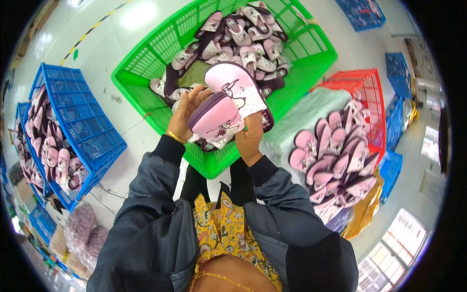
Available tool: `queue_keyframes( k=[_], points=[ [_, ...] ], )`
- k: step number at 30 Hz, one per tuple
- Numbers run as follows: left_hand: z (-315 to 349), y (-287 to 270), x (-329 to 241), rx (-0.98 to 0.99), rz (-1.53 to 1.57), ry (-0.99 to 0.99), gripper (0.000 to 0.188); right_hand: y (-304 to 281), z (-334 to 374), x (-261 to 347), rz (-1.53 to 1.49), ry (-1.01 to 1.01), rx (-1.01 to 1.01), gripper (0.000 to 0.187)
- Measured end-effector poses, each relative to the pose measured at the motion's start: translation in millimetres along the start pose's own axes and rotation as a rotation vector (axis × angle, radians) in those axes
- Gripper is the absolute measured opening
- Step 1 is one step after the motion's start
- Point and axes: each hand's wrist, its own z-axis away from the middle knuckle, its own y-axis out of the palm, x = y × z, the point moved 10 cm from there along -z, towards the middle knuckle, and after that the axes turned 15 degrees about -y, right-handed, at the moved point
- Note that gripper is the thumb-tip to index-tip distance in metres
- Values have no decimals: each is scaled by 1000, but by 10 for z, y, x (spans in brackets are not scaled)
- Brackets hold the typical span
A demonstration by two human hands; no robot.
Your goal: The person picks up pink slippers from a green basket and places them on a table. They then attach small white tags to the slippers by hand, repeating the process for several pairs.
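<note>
A pair of pink slippers with dark plum edging and a printed drawing is held up in front of me. My left hand (187, 116) is curled against the dark sole side of the left slipper (220, 118), its fingers partly behind it. My right hand (250, 138) grips the pair from below, at the open end of the right slipper (237, 87), which has a dotted white lower part. The two slippers touch, the left one overlapping the right. Below them, a green plastic basket (134, 80) holds a loose heap of similar slippers (238, 31).
Blue crates (87, 114) full of slippers stand at the left, near clear bags (80, 224). At the right, more slippers (335, 155) are piled beside greenish plastic sheeting (311, 114) and a red crate (374, 104). Blue crates (362, 12) stand farther off.
</note>
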Motion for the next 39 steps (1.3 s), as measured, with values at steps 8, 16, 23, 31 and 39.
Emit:
queue_keyframes(
  k=[8, 16, 23, 31, 39],
  points=[
    [-58, -150, 1027, 114, 108, 76, 53, -1019, 845, 82, -8, 399, -130, 29],
    [213, 1090, 2045, 226, 108, -22, 54, -2404, 1401, 196, 122, 308, -255, 16],
    [475, 1830, 2680, 324, -86, -192, 54, -3427, 1589, 409, 56, 124, -279, 19],
    [234, 3089, 3264, 543, -197, -362, 55, -4664, 2098, 336, 218, 216, -491, 22],
    [225, 2791, 3783, 216, -328, -666, 54, -5052, 2744, 218, 423, 374, -600, 17]
  ],
)
